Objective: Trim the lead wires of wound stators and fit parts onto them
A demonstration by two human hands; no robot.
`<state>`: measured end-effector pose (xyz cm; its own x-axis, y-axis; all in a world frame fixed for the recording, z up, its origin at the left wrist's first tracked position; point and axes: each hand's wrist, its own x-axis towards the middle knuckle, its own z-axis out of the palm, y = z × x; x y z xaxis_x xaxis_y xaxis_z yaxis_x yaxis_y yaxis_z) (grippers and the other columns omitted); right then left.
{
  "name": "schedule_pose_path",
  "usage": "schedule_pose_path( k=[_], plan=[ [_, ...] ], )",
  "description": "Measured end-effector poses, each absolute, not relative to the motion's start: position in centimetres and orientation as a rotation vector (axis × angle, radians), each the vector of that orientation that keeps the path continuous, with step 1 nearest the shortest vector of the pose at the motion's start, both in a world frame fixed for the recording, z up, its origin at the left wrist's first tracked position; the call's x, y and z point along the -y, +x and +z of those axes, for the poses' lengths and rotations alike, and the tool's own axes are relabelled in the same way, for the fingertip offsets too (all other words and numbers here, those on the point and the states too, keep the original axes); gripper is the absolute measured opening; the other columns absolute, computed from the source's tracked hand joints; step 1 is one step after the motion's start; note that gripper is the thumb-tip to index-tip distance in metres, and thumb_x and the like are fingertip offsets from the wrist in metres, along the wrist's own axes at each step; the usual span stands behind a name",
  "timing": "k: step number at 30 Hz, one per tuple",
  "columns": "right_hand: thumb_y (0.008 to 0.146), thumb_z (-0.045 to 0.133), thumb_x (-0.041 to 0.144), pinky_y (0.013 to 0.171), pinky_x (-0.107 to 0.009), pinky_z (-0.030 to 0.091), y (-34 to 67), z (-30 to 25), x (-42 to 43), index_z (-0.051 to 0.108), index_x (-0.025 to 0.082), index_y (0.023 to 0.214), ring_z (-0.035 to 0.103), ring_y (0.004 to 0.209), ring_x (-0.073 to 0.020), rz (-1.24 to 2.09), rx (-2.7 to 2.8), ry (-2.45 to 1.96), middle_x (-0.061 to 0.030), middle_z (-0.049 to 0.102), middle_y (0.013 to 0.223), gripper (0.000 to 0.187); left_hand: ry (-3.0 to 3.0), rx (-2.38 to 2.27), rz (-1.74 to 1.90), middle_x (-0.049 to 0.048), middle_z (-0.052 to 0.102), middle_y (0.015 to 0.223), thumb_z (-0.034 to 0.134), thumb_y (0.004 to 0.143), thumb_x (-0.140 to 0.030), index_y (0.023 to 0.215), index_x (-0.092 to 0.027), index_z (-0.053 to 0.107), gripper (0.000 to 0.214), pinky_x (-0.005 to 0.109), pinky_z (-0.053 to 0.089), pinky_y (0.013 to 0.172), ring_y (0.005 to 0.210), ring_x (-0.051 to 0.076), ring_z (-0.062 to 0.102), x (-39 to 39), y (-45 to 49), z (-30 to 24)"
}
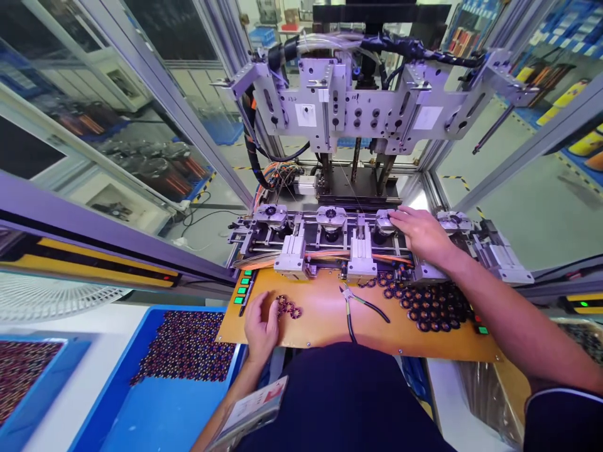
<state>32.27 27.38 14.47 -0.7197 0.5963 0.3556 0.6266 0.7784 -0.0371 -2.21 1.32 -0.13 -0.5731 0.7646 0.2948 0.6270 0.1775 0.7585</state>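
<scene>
Our right hand (421,235) touches the clamping fixture (383,220), apparently adjusting; our left hand (261,325) curls beside small rings (296,312). Either pinching? We can't tell. Next probably calls for careful alignment.

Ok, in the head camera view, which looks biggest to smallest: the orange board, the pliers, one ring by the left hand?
1. Orange board, clearly biggest though partly covered
2. Pliers
3. Ring by the left hand

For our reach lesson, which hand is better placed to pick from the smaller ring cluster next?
Left hand, probably: it's beside those rings, while the right hand is at a fixture.
</scene>
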Motion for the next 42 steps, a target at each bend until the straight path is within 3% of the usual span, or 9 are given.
schedule_pose_path(
  k=[7,11,15,19,22,26,29,37,42],
  plan=[
    [0.092,0.051,0.014,0.104,-0.046,0.045,32.9,15.1,-18.9,0.064,0.019,0.124,0.054,0.123,-0.0261,-0.071,2.433,-0.938,-0.0094,0.064,0.129,0.035,1.271,-2.274,1.416,0.0143,0.065,0.117,0.055,0.088,-0.044,0.114,-0.015,0.061,0.039,0.045,0.046,0.102,0.113,0.027,0.06,-0.1,-2.1,1.3],
    [0.093,0.056,0.022,0.081,-0.038,0.051,33.5,11.1,-12.4,0.072,0.02,0.103,0.063,0.084,-0.0208,0.05,2.46,-0.945,-0.0065,0.071,0.091,0.019,1.198,-2.184,1.449,0.0146,0.064,0.122,0.051,0.091,-0.043,0.12,-0.015,0.059,0.041,0.042,0.048,0.099,0.113,0.025,0.06,1.9,-1.9,3.6],
    [0.096,0.048,0.023,0.076,-0.038,0.05,33.7,5.9,-11.0,0.073,0.017,0.094,0.057,0.074,-0.0208,0.167,2.424,-1.08,-0.0092,0.065,0.078,0.026,1.267,-1.897,1.291,0.0062,0.073,0.082,0.047,0.093,-0.042,0.088,-0.017,0.07,0.034,0.035,0.055,0.084,0.082,0.02,0.069,1.9,-1.4,6.6],
    [0.095,0.048,0.02,0.073,-0.036,0.048,33.0,4.8,-11.3,0.073,0.017,0.086,0.053,0.072,-0.0201,0.308,2.305,-1.111,-0.0085,0.06,0.075,0.028,1.352,-1.588,1.099,0.0019,0.067,0.06,0.065,0.082,-0.039,0.065,-0.017,0.067,0.028,0.027,0.052,0.062,0.058,0.014,0.061,-0.3,0.9,9.0],
    [0.094,0.054,0.018,0.071,-0.033,0.049,31.1,6.6,-9.8,0.072,0.019,0.088,0.056,0.075,-0.018,0.438,2.187,-1.007,-0.0057,0.059,0.078,0.019,1.376,-1.397,1.019,0.0044,0.073,0.073,0.072,0.076,-0.038,0.081,-0.015,0.072,0.023,0.027,0.054,0.067,0.067,0.015,0.065,-2.0,3.9,10.3],
    [0.088,0.063,0.012,0.067,-0.026,0.048,27.9,9.6,-6.4,0.068,0.022,0.099,0.058,0.077,-0.0135,0.621,2.005,-0.807,-0.0025,0.057,0.086,0.015,1.288,-1.105,0.972,0.0097,0.076,0.092,0.066,0.083,-0.046,0.119,-0.013,0.067,0.049,0.029,0.056,0.076,0.079,0.016,0.069,-2.8,7.0,11.8],
    [0.087,0.064,0.009,0.07,-0.025,0.049,26.4,11.2,-5.0,0.067,0.023,0.101,0.058,0.081,-0.0127,0.754,1.917,-0.734,-0.002,0.057,0.088,0.02,1.22,-1.038,1.035,0.0122,0.076,0.097,0.065,0.086,-0.042,0.118,-0.01,0.068,0.045,0.029,0.056,0.078,0.085,0.018,0.071,-2.5,7.6,12.7],
    [0.092,0.06,0.017,0.074,-0.026,0.054,24.6,12.0,-5.3,0.065,0.02,0.09,0.062,0.085,-0.014,1.011,1.872,-0.748,-0.0039,0.059,0.088,0.006,1.766,-1.278,1.251,0.0097,0.076,0.097,0.069,0.084,-0.025,0.109,-0.016,0.071,0.026,0.031,0.056,0.085,0.088,0.018,0.071,-1.5,6.8,13.2],
    [0.092,0.061,0.023,0.083,-0.031,0.058,25.5,13.3,-7.0,0.07,0.018,0.087,0.067,0.094,-0.0175,0.98,1.997,-0.722,-0.0095,0.065,0.106,0.011,1.823,-1.431,1.27,0.01,0.075,0.101,0.069,0.083,-0.027,0.111,-0.018,0.07,0.029,0.031,0.057,0.083,0.091,0.02,0.07,-1.1,4.7,12.3]
  ],
)
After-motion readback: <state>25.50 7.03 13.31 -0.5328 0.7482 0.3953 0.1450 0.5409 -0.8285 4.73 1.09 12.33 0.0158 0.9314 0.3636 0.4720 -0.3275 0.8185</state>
